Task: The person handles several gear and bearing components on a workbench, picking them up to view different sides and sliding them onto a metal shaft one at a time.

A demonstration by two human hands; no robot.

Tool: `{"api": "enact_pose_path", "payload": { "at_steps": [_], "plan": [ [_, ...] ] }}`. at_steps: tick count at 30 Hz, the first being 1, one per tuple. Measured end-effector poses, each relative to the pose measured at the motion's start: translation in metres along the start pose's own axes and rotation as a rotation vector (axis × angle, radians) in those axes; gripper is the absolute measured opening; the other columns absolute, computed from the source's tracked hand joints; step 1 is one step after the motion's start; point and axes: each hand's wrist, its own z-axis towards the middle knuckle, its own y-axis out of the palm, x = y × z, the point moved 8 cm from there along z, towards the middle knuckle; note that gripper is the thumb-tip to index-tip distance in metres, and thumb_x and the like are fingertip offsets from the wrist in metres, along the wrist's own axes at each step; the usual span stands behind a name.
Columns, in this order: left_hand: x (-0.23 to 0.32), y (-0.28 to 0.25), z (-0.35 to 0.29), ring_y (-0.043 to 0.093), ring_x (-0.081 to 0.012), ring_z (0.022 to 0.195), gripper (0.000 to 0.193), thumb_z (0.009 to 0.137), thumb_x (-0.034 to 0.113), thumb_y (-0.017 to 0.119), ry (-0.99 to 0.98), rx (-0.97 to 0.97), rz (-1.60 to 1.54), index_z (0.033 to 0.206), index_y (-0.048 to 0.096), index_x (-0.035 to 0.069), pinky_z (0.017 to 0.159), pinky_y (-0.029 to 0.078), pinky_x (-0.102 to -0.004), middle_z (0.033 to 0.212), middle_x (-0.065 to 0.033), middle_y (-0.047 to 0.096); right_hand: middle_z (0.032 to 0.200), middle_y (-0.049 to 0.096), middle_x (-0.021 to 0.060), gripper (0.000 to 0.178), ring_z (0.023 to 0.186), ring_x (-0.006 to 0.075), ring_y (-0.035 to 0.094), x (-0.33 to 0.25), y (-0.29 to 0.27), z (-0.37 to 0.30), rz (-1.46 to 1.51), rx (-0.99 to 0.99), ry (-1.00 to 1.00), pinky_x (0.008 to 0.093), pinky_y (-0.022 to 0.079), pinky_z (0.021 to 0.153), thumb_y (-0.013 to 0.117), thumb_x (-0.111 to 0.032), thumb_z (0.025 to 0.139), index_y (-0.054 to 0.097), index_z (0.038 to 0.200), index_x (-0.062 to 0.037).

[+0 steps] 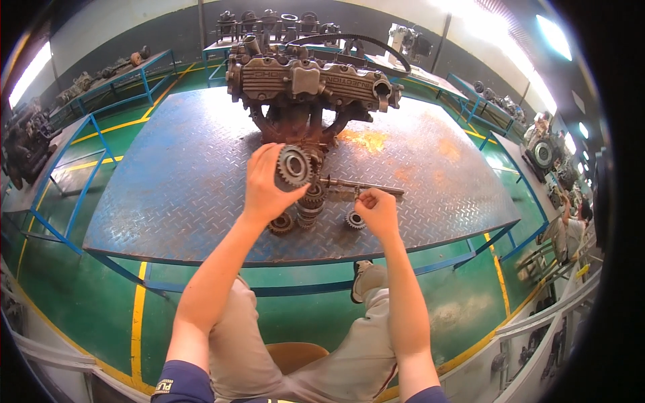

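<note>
Gripping the gear (294,166) by its rim over the surface (168,181), left hand (263,188) curved wide, leaves its centre clear: good hold. Right hand (377,207) curled by the shaft (376,188); can't tell if it pinches anything. Teeth should miss the stack (309,208).

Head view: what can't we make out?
All in the head view:
Large gear: far face turned away, held in the left hand.
Right hand: covers whatever it pinches, if anything; too small.
Co-worker at right: actions too small to read.
Navy sleeves: cut off by the lower edge.
</note>
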Motion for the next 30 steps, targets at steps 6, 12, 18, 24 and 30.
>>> {"api": "enact_pose_path", "payload": {
  "at_steps": [6, 12, 18, 24, 30],
  "plan": [
    [-0.05, -0.002, -0.012, 0.052, -0.0355, 0.115, 0.074, 0.058, 0.02, 0.088, -0.193, -0.038, -0.008, 0.12, 0.055, -0.002, 0.1, 0.042, -0.0436, 0.116, -0.018, 0.059, 0.065, 0.063, 0.0098, 0.018, 0.062, 0.0148, 0.058, 0.005, -0.003, 0.001, -0.037, -0.031, -0.008, 0.0281, 0.049, 0.062, 0.071, -0.011, 0.071, 0.066, 0.08, 0.0046],
    [-0.114, 0.013, -0.044, 0.054, -0.036, 0.114, 0.076, 0.058, 0.029, 0.089, -0.493, -0.255, 0.062, 0.12, 0.057, -0.001, 0.101, 0.042, -0.0434, 0.119, -0.0214, 0.057, 0.07, 0.066, 0.0144, 0.021, 0.066, 0.0257, 0.065, 0.023, -0.005, 0.003, -0.252, -0.111, 0.071, 0.0334, 0.051, 0.065, 0.071, -0.014, 0.07, 0.068, 0.081, 0.0028],
    [-0.15, 0.023, -0.071, 0.052, -0.0362, 0.112, 0.078, 0.055, 0.035, 0.087, -0.589, -0.403, 0.141, 0.117, 0.057, -0.002, 0.098, 0.043, -0.0436, 0.113, -0.0217, 0.057, 0.074, 0.068, 0.015, 0.022, 0.071, 0.0297, 0.067, 0.032, -0.002, 0.003, -0.366, -0.238, 0.169, 0.036, 0.052, 0.067, 0.072, -0.017, 0.069, 0.069, 0.082, 0.0007],
    [-0.158, 0.028, -0.078, 0.052, -0.0361, 0.112, 0.078, 0.056, 0.038, 0.086, -0.667, -0.477, 0.15, 0.117, 0.056, 0.0, 0.099, 0.043, -0.0428, 0.113, -0.0217, 0.057, 0.074, 0.068, 0.0168, 0.022, 0.073, 0.0322, 0.067, 0.032, 0.007, -0.001, -0.372, -0.3, 0.131, 0.0376, 0.053, 0.068, 0.072, -0.019, 0.067, 0.069, 0.078, 0.0001],
    [-0.161, 0.031, -0.082, 0.052, -0.0363, 0.113, 0.079, 0.056, 0.038, 0.086, -0.696, -0.488, 0.128, 0.118, 0.056, -0.001, 0.099, 0.043, -0.0425, 0.114, -0.0225, 0.057, 0.072, 0.067, 0.0163, 0.02, 0.068, 0.0315, 0.066, 0.026, 0.024, -0.004, -0.504, -0.335, -0.015, 0.038, 0.052, 0.066, 0.072, -0.016, 0.066, 0.069, 0.077, 0.0001]
  ]
}}
